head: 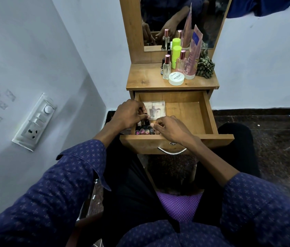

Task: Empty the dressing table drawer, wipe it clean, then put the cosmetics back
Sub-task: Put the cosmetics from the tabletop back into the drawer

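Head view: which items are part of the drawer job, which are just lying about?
In the job:
- drawer, open
- small bottles at its front left, under both hands: left hand, right hand
- flat clear case in the drawer
- cosmetics on the tabletop

Lying about:
- checked cloth
- mirror
- wall switchboard

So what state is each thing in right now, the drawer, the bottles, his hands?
Drawer: pulled open.
Small bottles: standing in drawer's front left corner.
Clear case: flat in drawer.
Left hand: pinching a small bottle.
Right hand: fingers curled at the bottles.
Tabletop bottles: upright, capped.
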`<state>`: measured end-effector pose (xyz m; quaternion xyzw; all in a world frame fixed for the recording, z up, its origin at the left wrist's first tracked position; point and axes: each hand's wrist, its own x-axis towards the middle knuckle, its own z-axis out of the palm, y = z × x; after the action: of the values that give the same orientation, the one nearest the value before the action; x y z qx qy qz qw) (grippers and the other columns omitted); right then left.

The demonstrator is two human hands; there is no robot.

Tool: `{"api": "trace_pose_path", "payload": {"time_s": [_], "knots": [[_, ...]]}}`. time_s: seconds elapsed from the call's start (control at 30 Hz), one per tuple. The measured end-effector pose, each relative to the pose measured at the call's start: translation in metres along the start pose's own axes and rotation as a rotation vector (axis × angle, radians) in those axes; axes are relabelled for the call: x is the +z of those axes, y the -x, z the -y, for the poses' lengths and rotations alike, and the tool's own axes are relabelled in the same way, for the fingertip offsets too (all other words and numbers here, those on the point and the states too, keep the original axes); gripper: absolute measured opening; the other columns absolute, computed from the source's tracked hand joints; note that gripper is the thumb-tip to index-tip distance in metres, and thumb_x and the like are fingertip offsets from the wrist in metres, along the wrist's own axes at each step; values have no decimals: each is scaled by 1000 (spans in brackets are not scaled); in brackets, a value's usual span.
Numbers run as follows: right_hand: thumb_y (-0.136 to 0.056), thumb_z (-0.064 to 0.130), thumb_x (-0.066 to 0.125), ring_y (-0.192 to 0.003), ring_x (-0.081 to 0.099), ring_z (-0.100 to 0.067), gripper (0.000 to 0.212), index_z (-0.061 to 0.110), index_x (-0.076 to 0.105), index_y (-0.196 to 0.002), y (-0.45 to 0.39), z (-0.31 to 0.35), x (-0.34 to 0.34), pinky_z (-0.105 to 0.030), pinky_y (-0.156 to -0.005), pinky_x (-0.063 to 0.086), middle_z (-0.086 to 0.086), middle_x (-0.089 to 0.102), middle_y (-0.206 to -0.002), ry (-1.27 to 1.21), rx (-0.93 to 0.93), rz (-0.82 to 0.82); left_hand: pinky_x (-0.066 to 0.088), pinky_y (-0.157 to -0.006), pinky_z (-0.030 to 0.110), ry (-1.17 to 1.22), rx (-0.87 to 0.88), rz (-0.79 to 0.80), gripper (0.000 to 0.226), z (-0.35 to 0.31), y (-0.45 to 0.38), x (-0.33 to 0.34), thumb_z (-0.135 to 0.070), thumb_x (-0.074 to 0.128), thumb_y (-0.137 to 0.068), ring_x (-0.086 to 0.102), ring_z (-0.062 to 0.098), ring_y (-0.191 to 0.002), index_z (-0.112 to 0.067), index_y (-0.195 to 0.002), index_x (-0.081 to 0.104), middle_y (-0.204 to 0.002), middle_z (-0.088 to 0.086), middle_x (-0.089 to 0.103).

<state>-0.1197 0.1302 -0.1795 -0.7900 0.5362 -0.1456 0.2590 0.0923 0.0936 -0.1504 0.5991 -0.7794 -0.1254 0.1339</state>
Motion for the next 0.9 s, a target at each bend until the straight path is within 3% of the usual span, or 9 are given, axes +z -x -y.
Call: {"api": "trace_pose_path", "payload": {"time_s": [0.27, 0.47, 0.6, 0.7, 0.8, 0.9], "knots": [[-102, 49, 50, -69, 71, -7, 39, 24, 70, -81, -2, -5, 6, -44, -71, 62, 8, 74, -72, -68, 34, -39, 57, -68, 36, 34, -10, 11, 20, 3, 4, 3, -41, 86, -84, 68, 10, -75, -25, -88, 74, -84, -9, 74], [-101, 34, 51, -72, 72, -11, 31, 24, 71, -81, -6, -9, 10, -43, -74, 62, 6, 74, -74, -49, 39, -42, 60, -72, 42, 6, -2, 52, 21, 4, 5, 3, -36, 86, -84, 70, 15, -76, -19, -92, 76, -86, -3, 75], [-100, 31, 51, -73, 71, -11, 29, 22, 71, -81, -7, -12, 13, -44, -74, 62, 6, 74, -75, -51, 45, -35, 59, -71, 38, -44, 3, 82, 19, 0, 4, 2, -31, 87, -84, 69, 16, -75, -18, -90, 75, -83, -2, 74], [-98, 24, 48, -80, 72, -19, 26, 21, 73, -94, -8, -8, 12, -46, -76, 62, 0, 76, -87, -54, 62, -28, 57, -68, 35, -86, -5, 107, 17, -5, 3, 1, -30, 88, -83, 69, 20, -76, -19, -86, 75, -83, 1, 74], [-95, 14, 46, -102, 70, -29, 34, 19, 71, -118, -12, 3, 7, -45, -87, 59, -9, 74, -116, -67, 102, 38, 58, -68, 35, -115, 0, 140, 12, -10, 2, 0, -26, 88, -80, 70, 21, -74, -19, -83, 79, -82, 0, 76], [-89, 11, 50, -106, 67, -32, 40, 20, 71, -122, -22, 12, 8, -44, -89, 58, -10, 72, -119, -53, 133, 138, 54, -66, 32, -181, 7, 142, 11, -14, 2, -2, -29, 87, -80, 71, 23, -76, -22, -85, 81, -85, 0, 76]]}}
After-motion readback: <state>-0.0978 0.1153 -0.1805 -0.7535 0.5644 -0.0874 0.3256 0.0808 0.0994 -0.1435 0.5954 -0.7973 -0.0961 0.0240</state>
